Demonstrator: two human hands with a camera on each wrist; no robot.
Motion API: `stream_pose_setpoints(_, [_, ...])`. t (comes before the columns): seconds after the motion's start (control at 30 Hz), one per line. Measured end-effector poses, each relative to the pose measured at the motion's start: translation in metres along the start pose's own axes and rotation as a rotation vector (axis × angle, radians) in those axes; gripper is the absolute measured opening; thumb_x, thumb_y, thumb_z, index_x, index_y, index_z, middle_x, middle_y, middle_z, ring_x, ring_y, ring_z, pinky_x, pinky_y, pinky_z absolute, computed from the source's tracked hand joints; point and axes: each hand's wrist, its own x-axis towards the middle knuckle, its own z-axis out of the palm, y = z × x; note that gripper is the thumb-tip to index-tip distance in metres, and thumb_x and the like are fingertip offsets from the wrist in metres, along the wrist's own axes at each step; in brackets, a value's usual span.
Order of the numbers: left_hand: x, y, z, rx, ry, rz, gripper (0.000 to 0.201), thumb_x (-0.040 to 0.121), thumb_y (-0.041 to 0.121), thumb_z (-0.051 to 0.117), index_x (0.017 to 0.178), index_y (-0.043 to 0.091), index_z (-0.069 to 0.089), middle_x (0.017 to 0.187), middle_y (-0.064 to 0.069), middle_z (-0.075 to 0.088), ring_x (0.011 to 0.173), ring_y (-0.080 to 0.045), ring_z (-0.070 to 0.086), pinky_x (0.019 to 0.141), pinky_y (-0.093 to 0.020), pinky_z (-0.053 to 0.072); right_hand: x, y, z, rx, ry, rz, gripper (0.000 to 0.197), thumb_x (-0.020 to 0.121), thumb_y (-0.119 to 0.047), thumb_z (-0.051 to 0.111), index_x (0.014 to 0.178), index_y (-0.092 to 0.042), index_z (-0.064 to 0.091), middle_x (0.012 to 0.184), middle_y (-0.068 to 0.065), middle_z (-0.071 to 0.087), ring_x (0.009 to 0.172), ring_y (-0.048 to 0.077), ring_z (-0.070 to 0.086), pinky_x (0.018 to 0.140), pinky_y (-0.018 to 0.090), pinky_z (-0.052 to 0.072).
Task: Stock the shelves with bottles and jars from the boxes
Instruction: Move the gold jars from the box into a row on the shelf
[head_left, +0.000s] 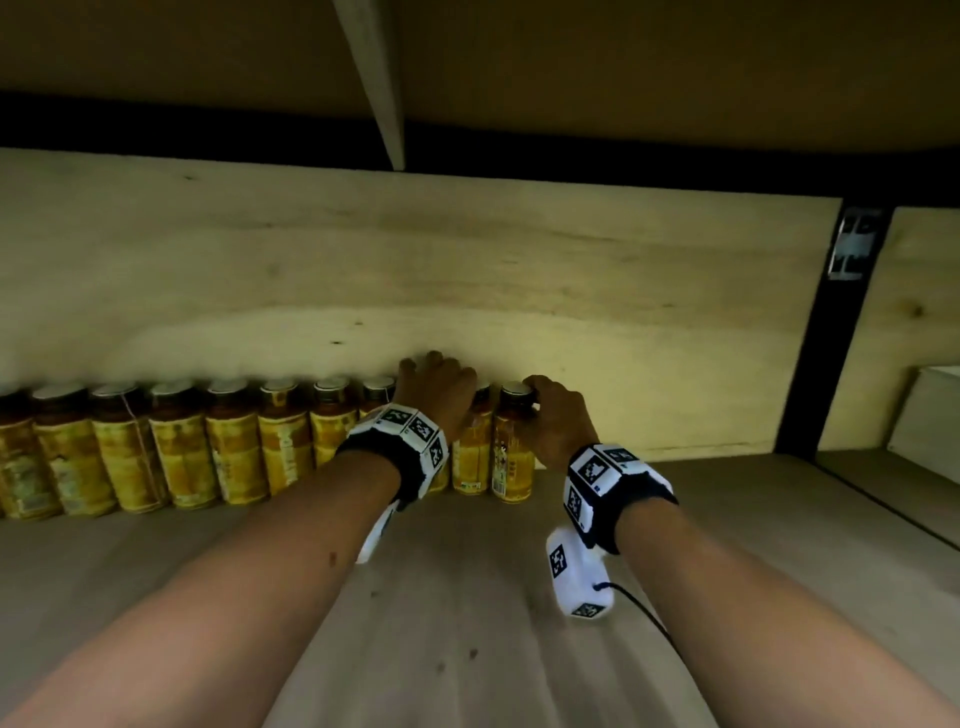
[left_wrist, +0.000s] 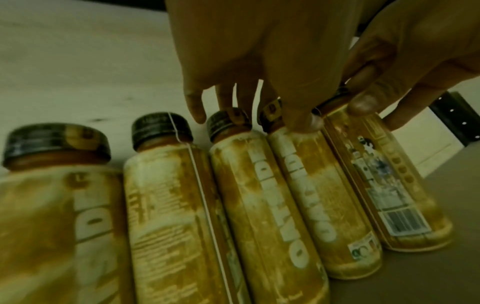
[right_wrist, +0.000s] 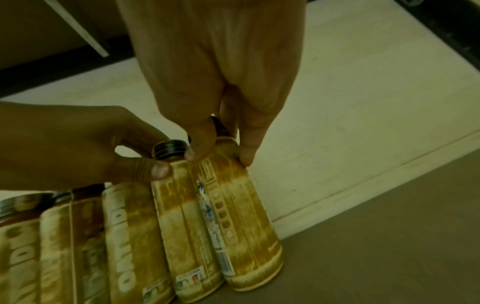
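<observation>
My right hand (head_left: 563, 415) is curled round the neck of the end bottle (head_left: 513, 447), thumb and fingers pinching just under its dark cap (head_left: 516, 391). My left hand (head_left: 439, 387) does the same on the bottle beside it (head_left: 474, 452), thumb on the shoulder and fingertips over the cap. Both bottles stand upright on the wooden shelf (head_left: 675, 545), touching each other at the right end of the row of bottles (head_left: 182, 447) set against the back panel (head_left: 467, 270).

These look full of amber liquid, so I expect some weight low down and a body that stays stiff under my fingers; whether it is glass or hard plastic I cannot tell. The yellow wrap looks smooth and probably slick, so the ridged cap and narrow neck seem the surest place to hold. Tall and narrow, they should tip easily if I push from the top, and 1 falling could knock its neighbours. I would nudge them low or let go straight upward.
</observation>
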Motion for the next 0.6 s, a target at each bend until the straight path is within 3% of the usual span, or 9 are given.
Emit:
stream_pose_setpoints(0.13, [0.013, 0.000, 0.005, -0.073, -0.007, -0.006, 0.048, 0.092, 0.037, 0.059, 0.129, 0.009, 0.046, 0.133, -0.012, 0.043, 0.123, -0.033, 0.044, 0.097, -0.049, 0.038, 0.020, 0.007, 0.008, -0.006, 0.016, -0.001, 0.052, 0.084, -0.020, 0.072, 0.132, -0.011, 0.054, 0.128, 0.011, 0.063, 0.119, 0.032, 0.057, 0.098, 0.041, 0.048])
stream_pose_setpoints(0.23, [0.016, -0.003, 0.007, -0.122, -0.011, 0.017, 0.049, 0.091, 0.037, 0.060, 0.128, 0.009, 0.045, 0.132, -0.012, 0.043, 0.121, -0.033, 0.046, 0.094, -0.048, 0.039, 0.027, 0.010, 0.012, 0.005, 0.043, 0.003, 0.047, 0.084, -0.019, 0.071, 0.129, -0.014, 0.057, 0.126, 0.008, 0.064, 0.119, 0.032, 0.058, 0.098, 0.043, 0.048])
stream_pose_setpoints(0.4, [0.008, -0.008, 0.004, -0.201, -0.049, 0.025, 0.053, 0.092, 0.039, 0.058, 0.134, 0.009, 0.042, 0.136, -0.012, 0.041, 0.127, -0.033, 0.042, 0.100, -0.048, 0.037, 0.022, 0.005, 0.006, 0.014, -0.034, 0.037, 0.055, 0.085, -0.019, 0.073, 0.135, -0.012, 0.052, 0.134, 0.009, 0.058, 0.125, 0.030, 0.052, 0.097, 0.031, 0.043])
stream_pose_setpoints(0.47, [0.001, -0.008, -0.003, -0.223, -0.047, 0.034, 0.064, 0.093, 0.039, 0.057, 0.142, 0.008, 0.033, 0.145, -0.014, 0.034, 0.134, -0.034, 0.036, 0.107, -0.049, 0.034, 0.012, 0.000, -0.003, 0.073, -0.090, 0.073, 0.069, 0.084, -0.023, 0.075, 0.143, -0.014, 0.042, 0.143, 0.007, 0.050, 0.134, 0.028, 0.045, 0.101, 0.029, 0.039])
stream_pose_setpoints(0.53, [-0.010, -0.008, -0.014, -0.254, -0.005, 0.055, 0.069, 0.094, 0.038, 0.055, 0.148, 0.007, 0.025, 0.152, -0.014, 0.028, 0.139, -0.031, 0.031, 0.113, -0.047, 0.027, -0.003, -0.005, -0.014, 0.081, -0.132, 0.122, 0.087, 0.085, -0.030, 0.074, 0.153, -0.012, 0.023, 0.155, 0.008, 0.034, 0.142, 0.028, 0.033, 0.111, 0.034, 0.032])
stream_pose_setpoints(0.6, [-0.026, -0.007, -0.028, -0.311, 0.058, 0.074, 0.066, 0.095, 0.034, 0.053, 0.149, 0.008, 0.025, 0.154, -0.012, 0.027, 0.141, -0.029, 0.030, 0.115, -0.044, 0.025, -0.022, -0.013, -0.027, 0.024, -0.141, 0.122, 0.085, 0.088, -0.032, 0.071, 0.153, -0.010, 0.022, 0.157, 0.010, 0.029, 0.143, 0.027, 0.030, 0.112, 0.030, 0.027])
